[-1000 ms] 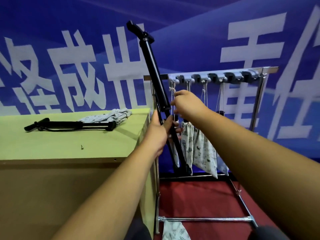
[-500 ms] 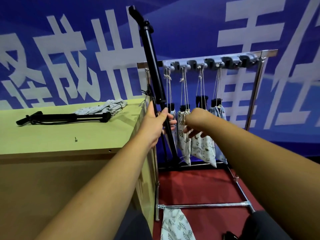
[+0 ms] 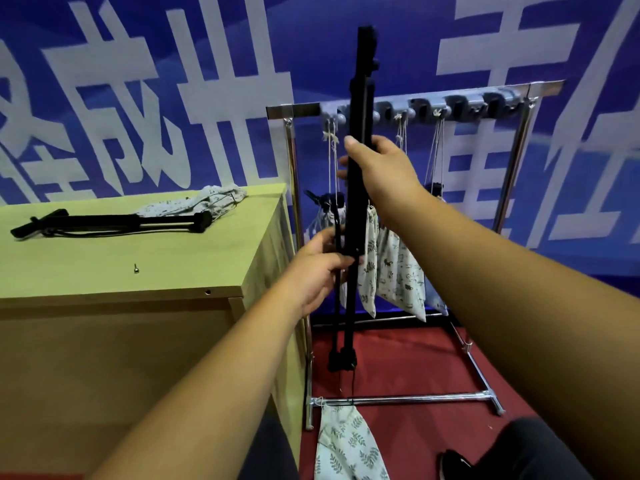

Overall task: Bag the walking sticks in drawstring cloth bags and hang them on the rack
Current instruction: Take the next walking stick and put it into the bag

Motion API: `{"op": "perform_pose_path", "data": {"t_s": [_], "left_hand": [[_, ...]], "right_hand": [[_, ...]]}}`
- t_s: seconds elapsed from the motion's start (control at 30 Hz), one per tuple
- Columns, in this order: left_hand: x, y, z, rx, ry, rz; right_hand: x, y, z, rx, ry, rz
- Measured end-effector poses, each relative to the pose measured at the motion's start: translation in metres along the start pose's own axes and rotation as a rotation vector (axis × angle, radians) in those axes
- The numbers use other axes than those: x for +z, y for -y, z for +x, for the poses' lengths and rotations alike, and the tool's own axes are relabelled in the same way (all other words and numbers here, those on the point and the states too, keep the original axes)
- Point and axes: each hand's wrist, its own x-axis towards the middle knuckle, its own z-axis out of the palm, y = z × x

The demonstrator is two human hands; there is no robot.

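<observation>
A black folding walking stick (image 3: 360, 98) stands almost upright in front of the metal rack (image 3: 512, 157). My right hand (image 3: 377, 168) grips its upper shaft. Lower down, my left hand (image 3: 318, 268) grips the shaft together with a thinner folded section. Several printed cloth bags (image 3: 398, 275) hang by their drawstrings from grey hooks on the rack's top bar, partly hidden behind the stick and my arms. A second folded black stick (image 3: 110, 223) lies on the wooden table (image 3: 104, 278), next to an empty cloth bag (image 3: 197, 202).
Another leaf-print cloth bag (image 3: 349, 445) hangs at the rack's lower front bar (image 3: 415, 399), near my knees. A small screw (image 3: 136, 269) sits on the tabletop. Red carpet lies under the rack, and a blue banner wall stands behind.
My right hand rose from beside the hanging bags and took hold of the stick's upper shaft. The stick swung from leaning left to nearly upright. My left hand's grip sits lower on the shaft.
</observation>
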Motion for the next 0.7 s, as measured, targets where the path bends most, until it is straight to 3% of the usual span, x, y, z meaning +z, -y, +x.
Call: {"op": "perform_pose_path", "data": {"t_s": [0.1, 0.3, 0.47, 0.7], "left_hand": [[-0.001, 0.016, -0.001, -0.146, -0.066, 0.005], [-0.006, 0.063, 0.001, -0.187, -0.014, 0.212], [-0.014, 0.105, 0.002, -0.123, -0.08, 0.37], [-0.027, 0.146, 0.003, -0.195, -0.109, 0.316]], "right_hand": [[-0.006, -0.026, -0.004, 0.037, -0.008, 0.034], [-0.014, -0.09, -0.027, 0.073, -0.063, -0.049], [-0.028, -0.143, -0.038, 0.039, -0.131, -0.045], [-0.046, -0.222, -0.074, 0.087, -0.128, -0.058]]}}
